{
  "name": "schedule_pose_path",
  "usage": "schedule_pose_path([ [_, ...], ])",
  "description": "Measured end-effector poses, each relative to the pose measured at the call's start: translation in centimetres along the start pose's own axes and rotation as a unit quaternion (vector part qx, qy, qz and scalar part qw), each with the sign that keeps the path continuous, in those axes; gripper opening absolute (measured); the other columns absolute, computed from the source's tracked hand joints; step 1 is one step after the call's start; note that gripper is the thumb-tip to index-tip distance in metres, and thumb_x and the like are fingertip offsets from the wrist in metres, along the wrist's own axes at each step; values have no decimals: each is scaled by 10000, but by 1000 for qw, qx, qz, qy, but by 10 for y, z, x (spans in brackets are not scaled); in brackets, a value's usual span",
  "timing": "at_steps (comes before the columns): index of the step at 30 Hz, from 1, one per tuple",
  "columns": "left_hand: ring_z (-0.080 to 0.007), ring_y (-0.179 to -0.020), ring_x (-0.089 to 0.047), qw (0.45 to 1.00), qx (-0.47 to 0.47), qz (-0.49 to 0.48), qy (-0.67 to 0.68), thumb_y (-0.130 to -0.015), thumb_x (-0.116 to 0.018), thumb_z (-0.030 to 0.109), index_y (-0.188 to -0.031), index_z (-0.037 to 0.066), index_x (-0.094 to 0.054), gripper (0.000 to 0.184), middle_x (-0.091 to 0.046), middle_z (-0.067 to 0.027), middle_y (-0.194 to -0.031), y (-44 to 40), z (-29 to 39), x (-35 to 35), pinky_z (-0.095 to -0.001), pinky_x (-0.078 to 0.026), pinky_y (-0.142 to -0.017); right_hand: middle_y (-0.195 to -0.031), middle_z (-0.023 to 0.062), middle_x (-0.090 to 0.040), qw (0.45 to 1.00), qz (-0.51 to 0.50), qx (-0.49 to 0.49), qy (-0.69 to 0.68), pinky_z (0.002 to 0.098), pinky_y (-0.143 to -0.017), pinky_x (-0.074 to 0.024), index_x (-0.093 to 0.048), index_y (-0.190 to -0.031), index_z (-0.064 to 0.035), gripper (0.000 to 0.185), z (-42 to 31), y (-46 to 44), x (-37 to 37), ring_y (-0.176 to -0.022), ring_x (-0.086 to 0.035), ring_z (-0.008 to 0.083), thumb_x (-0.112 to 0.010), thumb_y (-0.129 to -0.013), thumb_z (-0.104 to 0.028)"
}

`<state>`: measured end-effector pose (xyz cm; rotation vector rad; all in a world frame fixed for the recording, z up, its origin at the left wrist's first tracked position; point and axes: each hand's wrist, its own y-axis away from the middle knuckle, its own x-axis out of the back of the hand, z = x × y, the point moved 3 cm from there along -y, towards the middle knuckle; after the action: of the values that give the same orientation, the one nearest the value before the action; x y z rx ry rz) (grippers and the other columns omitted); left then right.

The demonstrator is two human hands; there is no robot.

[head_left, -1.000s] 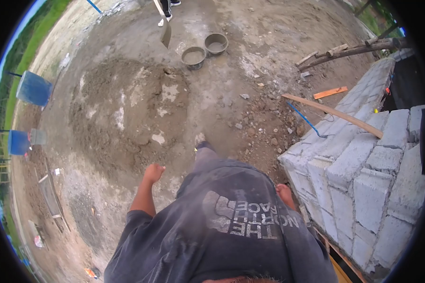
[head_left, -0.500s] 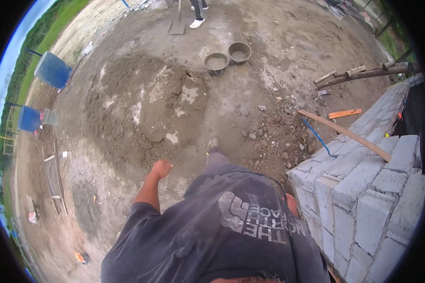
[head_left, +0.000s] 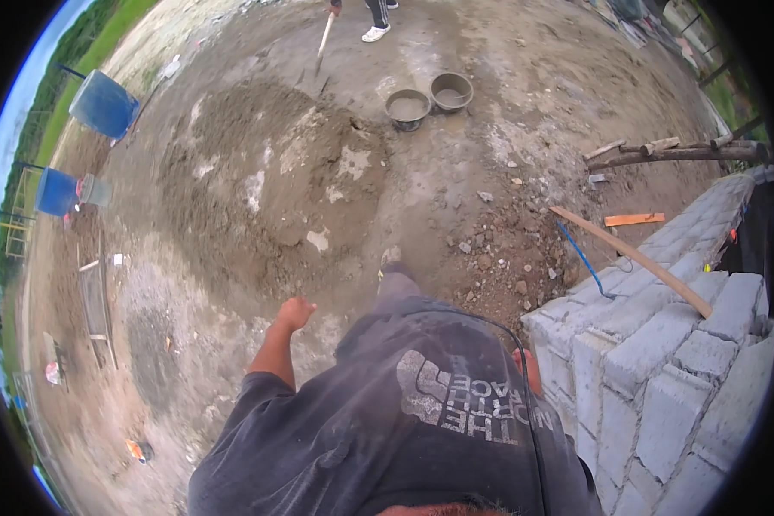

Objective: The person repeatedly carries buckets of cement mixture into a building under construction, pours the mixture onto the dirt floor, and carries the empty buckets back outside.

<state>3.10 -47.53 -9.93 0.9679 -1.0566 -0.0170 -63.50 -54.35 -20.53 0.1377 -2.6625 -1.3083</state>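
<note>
My left hand (head_left: 296, 313) hangs over the ground at my left side, its fingers curled in and nothing visible in them. On the other side, my right hand (head_left: 524, 356) shows only in part beside my dark shirt (head_left: 361, 421), near the block wall (head_left: 636, 344); its fingers cannot be made out. A black cable runs down over the shirt. Ahead of me lies a wide patch of wet grey mix (head_left: 241, 189). Beyond its right edge, two round tubs, a nearer one (head_left: 407, 107) and a farther one (head_left: 452, 90), stand side by side with grey material inside.
At the top, another person (head_left: 376, 33) in white shoes holds a shovel (head_left: 325, 39) by the mix. Blue barrels (head_left: 105, 105) stand far left. A wooden plank (head_left: 636, 262) and a blue bar (head_left: 583, 258) lean at the wall, near rubble (head_left: 511, 258) and poles (head_left: 679, 154).
The view has shifted, so the tubs and mix appear farther right and the wall lower. The other person's shovel has moved to the mix's far edge. My left hand stays at my side.
</note>
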Motion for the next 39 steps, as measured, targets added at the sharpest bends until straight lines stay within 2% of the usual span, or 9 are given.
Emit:
schedule_pose_path([
  [2,-382,-1003,-610,1000,-8,-4,14,-847,-627,415,-999,1,-649,443,-653,-239,-1009,-2,-4,-1,-432,-475,-862,-800,-4,-574,998,5,-37,-55,265,-445,-424,-564,-1118,-109,252,10,-17,6,-602,-573,120,-567,-901,-237],
  [9,-398,-978,-613,999,-6,15,32,-846,-625,403,-998,-15,-642,444,-652,-248,-990,-6,-13,-8,-442,-476,-837,-828,-7,-587,994,36,-56,-86,246,-489,-428,-568,-1125,-129,262,10,-20,8,-627,-580,114,-578,-897,-257],
  [12,-407,-984,-599,1000,-3,10,25,-880,-536,406,-965,10,-669,427,-644,-241,-1011,-1,-7,-6,-470,-470,-864,-831,-10,-590,994,35,-61,-85,243,-486,-423,-580,-1110,-136,249,12,-16,7,-631,-580,110,-581,-886,-246],
  [17,-396,-974,-614,999,-25,18,36,-854,-603,411,-978,1,-659,433,-657,-233,-987,-2,-5,-4,-447,-475,-848,-823,-17,-592,997,53,-62,7,246,-465,-416,-593,-1063,-139,213,9,1,8,-615,-579,107,-567,-866,-213],
  [20,-382,-955,-629,997,-22,19,66,-842,-633,406,-962,-3,-662,427,-671,-223,-954,-11,-15,0,-433,-481,-831,-822,-18,-590,997,59,-16,41,257,-460,-418,-592,-1053,-137,201,-17,26,-1,-616,-580,108,-547,-872,-213],
  [23,-367,-932,-639,999,-24,30,36,-839,-642,392,-931,-2,-671,405,-677,-214,-925,-20,-17,3,-425,-484,-817,-816,-18,-589,998,27,-34,-49,263,-464,-420,-592,-1056,-136,203,43,-17,18,-614,-580,110,-533,-881,-220],
  [27,-393,-969,-609,1000,-18,17,3,-874,-561,432,-939,37,-689,421,-661,-214,-976,-25,-11,13,-460,-477,-842,-815,-18,-589,995,58,-45,-67,261,-478,-426,-590,-1061,-132,206,27,-5,13,-620,-581,113,-528,-886,-220],
  [33,-405,-991,-606,999,5,24,48,-850,-609,409,-965,-7,-660,434,-652,-246,-980,-26,-2,23,-450,-476,-858,-829,-14,-595,992,80,-68,-74,260,-500,-435,-590,-1065,-125,210,20,4,7,-636,-583,114,-534,-889,-225],
  [39,-400,-1010,-602,998,4,23,56,-833,-634,401,-969,-2,-659,427,-650,-244,-998,-23,0,20,-448,-473,-869,-823,-6,-596,990,81,-77,-90,275,-506,-441,-594,-1063,-125,209,36,0,4,-638,-585,119,-565,-882,-225],
])
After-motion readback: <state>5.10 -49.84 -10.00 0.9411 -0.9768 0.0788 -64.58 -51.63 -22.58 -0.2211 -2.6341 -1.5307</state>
